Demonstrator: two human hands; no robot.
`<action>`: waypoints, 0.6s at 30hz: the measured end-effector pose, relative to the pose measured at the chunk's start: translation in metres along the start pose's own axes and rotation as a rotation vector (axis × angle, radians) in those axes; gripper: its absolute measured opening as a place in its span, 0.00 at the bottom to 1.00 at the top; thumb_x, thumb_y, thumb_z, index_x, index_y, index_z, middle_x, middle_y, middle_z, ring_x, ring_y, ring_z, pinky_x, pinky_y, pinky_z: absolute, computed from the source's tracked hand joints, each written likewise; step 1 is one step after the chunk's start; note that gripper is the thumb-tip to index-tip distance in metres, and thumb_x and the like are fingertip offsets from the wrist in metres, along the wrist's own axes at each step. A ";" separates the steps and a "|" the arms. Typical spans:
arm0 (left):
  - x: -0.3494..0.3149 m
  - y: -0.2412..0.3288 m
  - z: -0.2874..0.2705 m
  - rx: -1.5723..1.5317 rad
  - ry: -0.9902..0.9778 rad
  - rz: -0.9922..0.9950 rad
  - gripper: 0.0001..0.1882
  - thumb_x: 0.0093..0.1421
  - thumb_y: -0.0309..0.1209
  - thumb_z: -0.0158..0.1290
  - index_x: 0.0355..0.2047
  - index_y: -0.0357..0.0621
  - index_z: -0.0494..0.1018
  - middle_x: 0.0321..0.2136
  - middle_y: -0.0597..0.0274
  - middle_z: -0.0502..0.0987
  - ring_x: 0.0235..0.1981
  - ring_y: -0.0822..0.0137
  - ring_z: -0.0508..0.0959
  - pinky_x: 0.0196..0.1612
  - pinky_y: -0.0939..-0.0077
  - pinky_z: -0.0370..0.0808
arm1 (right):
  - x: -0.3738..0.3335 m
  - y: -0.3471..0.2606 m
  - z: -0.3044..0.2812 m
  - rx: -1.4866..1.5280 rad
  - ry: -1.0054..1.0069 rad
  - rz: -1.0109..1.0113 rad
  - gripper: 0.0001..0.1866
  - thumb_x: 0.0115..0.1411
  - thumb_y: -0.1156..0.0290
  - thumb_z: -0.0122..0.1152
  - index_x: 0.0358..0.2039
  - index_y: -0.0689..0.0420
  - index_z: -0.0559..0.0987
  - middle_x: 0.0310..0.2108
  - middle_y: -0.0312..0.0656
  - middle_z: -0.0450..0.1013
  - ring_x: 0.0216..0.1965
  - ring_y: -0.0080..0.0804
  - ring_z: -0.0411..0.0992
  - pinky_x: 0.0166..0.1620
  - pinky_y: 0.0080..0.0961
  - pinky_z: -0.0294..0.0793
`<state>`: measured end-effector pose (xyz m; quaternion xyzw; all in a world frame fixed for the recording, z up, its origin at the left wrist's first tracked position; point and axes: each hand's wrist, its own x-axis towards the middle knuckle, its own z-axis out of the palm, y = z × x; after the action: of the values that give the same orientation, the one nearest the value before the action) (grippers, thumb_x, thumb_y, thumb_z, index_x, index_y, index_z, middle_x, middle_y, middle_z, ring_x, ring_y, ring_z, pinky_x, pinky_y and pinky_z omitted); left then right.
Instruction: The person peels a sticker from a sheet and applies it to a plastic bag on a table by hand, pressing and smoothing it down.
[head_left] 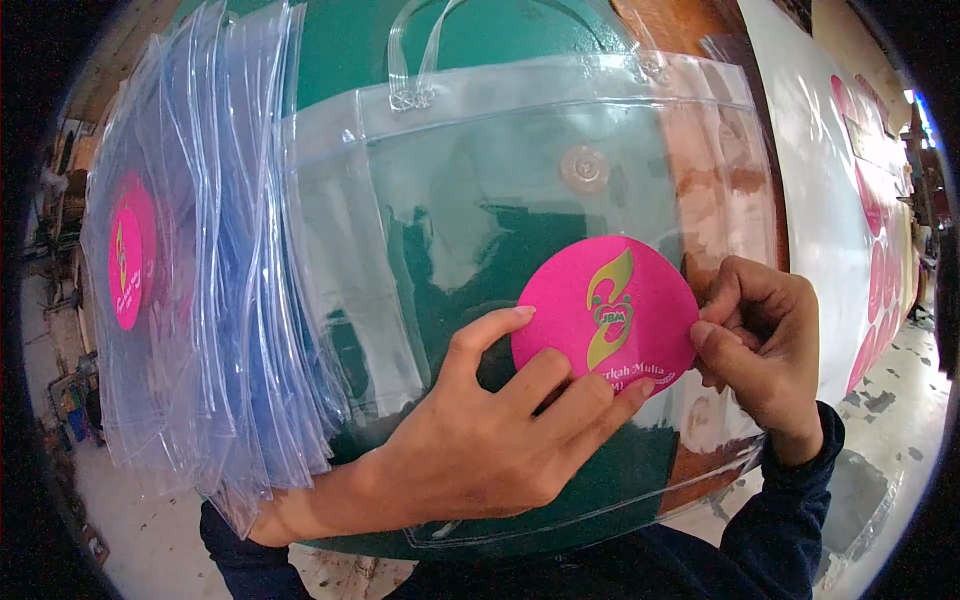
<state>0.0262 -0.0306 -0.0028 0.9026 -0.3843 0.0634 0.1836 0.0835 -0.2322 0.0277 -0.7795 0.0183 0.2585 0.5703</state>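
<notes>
A round pink sticker with a green and yellow emblem lies against the front of a clear plastic bag. My left hand reaches in from the lower left. Its fingers are spread, and the tips rest on the sticker's left and lower edges. At the sticker's right edge, my right hand is closed in a pinch, with thumb and finger on the rim. The bag lies flat, with its see-through handles at the far side and a round snap button above the sticker.
A thick pile of clear plastic bags lies at the left, with a pink sticker on one. Under the bag is a green and brown tabletop. At the right, a white sheet carries several pink round stickers.
</notes>
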 end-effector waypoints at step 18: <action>-0.004 0.005 0.000 0.009 0.076 0.055 0.23 0.41 0.32 0.53 0.42 0.66 0.75 0.23 0.75 0.57 0.27 0.78 0.63 0.46 0.63 0.63 | 0.001 0.000 0.000 0.052 0.000 -0.022 0.05 0.47 0.78 0.58 0.18 0.59 0.71 0.13 0.25 0.60 0.15 0.07 0.50 0.18 0.10 0.44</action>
<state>0.0199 -0.0308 -0.0020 0.8893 -0.4016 0.1045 0.1925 0.0842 -0.2319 0.0273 -0.7645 0.0166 0.2518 0.5932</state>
